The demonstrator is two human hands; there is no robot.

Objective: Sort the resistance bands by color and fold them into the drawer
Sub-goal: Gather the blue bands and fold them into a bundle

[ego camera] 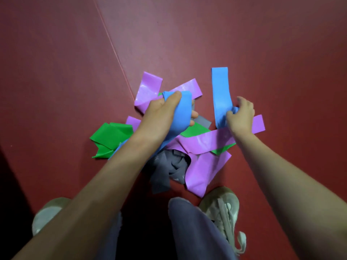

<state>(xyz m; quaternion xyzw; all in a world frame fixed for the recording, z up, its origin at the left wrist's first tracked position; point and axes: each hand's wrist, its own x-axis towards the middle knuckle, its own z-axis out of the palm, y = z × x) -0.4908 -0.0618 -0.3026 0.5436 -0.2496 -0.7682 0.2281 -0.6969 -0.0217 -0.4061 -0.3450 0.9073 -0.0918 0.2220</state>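
Note:
A tangled pile of resistance bands lies on the red floor. Purple bands spread across the middle and back. A green band lies at the left, and a grey band is bunched at the front. My left hand is closed around a bunched blue band above the pile. My right hand pinches the near end of another blue strip that stretches away on the floor. No drawer is in view.
My two feet in pale sneakers stand right in front of the pile, with grey trouser legs between them. A thin seam line runs diagonally across the floor at the left. A dark shadowed strip borders the far left.

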